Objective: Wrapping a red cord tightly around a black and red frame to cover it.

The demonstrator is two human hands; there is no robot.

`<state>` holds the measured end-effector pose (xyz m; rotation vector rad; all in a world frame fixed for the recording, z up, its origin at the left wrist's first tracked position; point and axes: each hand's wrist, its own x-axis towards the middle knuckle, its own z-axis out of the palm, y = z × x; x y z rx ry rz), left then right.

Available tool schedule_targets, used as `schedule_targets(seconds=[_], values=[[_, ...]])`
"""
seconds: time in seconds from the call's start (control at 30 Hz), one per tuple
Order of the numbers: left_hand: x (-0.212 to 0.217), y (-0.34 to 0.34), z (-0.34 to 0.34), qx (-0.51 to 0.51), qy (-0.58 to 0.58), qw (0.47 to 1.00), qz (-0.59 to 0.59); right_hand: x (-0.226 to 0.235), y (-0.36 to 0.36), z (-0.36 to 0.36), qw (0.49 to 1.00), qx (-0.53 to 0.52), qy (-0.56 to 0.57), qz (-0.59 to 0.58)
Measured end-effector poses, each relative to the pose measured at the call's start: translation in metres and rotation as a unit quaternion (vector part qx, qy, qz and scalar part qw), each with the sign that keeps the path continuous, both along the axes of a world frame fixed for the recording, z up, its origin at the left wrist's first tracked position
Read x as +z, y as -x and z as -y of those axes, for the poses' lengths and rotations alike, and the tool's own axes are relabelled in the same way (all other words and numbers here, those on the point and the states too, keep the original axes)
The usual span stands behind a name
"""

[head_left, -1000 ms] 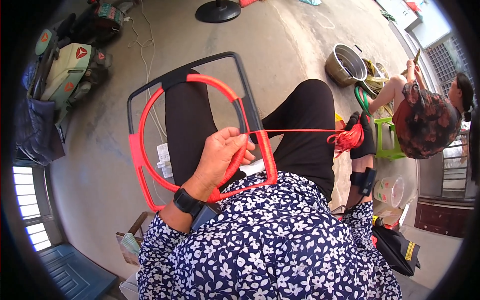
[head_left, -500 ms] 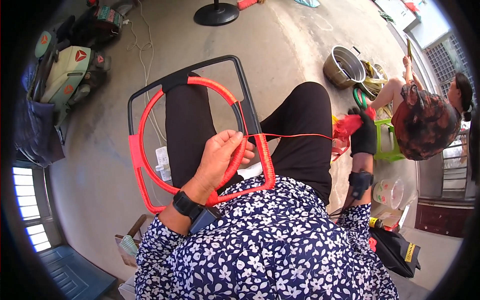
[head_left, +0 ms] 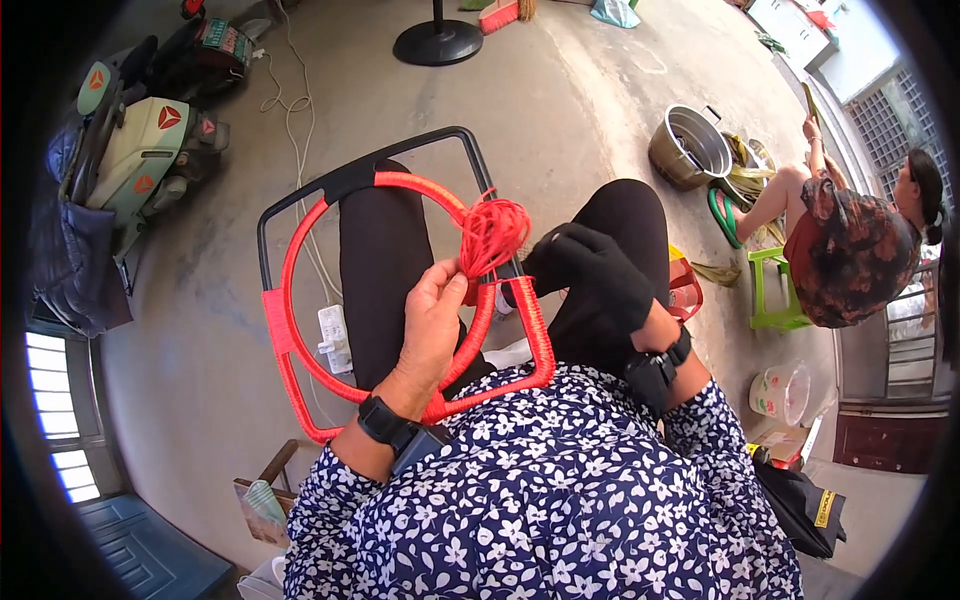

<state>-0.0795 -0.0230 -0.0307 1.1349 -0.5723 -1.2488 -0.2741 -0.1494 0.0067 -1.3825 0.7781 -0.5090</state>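
A black frame (head_left: 380,158) with rounded corners lies across my lap, its lower part wound in red cord. Inside it sits a ring (head_left: 300,240), also mostly wrapped in red. My left hand (head_left: 432,315) is closed at the ring's right side, its thumb and fingers pinching the lower end of a loose bundle of red cord (head_left: 494,237). The bundle stands up over the frame's right bar. My right hand (head_left: 598,272), in a black glove, is just right of that bar with its fingers bent toward it; the dark glove hides whether they grip anything.
A person (head_left: 850,235) sits at the right on a green stool (head_left: 775,290). A metal pot (head_left: 690,147) and a red container (head_left: 685,290) stand on the floor between us. Scooters (head_left: 150,150) are at the left; a white power strip (head_left: 334,340) lies by my left leg.
My right hand has come in leftward from the far right to the frame. The red cord bundle it held out there is now in my left hand's pinch.
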Motion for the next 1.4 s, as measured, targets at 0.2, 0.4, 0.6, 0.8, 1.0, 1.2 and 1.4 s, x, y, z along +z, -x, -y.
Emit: schedule_targets(seconds=[0.2, 0.4, 0.6, 0.8, 1.0, 1.2, 1.4], values=[[0.009, 0.004, 0.003, -0.021, -0.056, 0.998, -0.014, -0.017, -0.018, 0.0, 0.976, 0.208, 0.028, -0.061], [0.013, 0.001, 0.002, -0.031, -0.057, 0.987, -0.146, -0.014, -0.007, 0.004, 0.988, 0.138, 0.005, -0.066], [0.013, -0.002, -0.002, -0.075, -0.057, 0.992, -0.083, 0.007, 0.068, -0.007, 0.811, -0.151, 0.476, -0.305], [0.011, 0.0, -0.001, -0.055, -0.028, 0.994, -0.09, 0.015, 0.12, -0.001, 0.879, -0.26, 0.382, -0.12], [0.015, 0.001, 0.001, -0.064, 0.009, 0.993, -0.095, 0.007, 0.073, -0.018, 0.955, -0.273, 0.114, -0.006], [0.013, 0.001, 0.002, -0.067, 0.013, 0.993, -0.095, 0.005, 0.003, -0.018, 0.989, 0.064, -0.093, -0.098], [0.012, 0.001, -0.001, -0.045, 0.01, 0.994, -0.096, 0.012, 0.032, -0.023, 0.986, 0.022, -0.112, -0.123]])
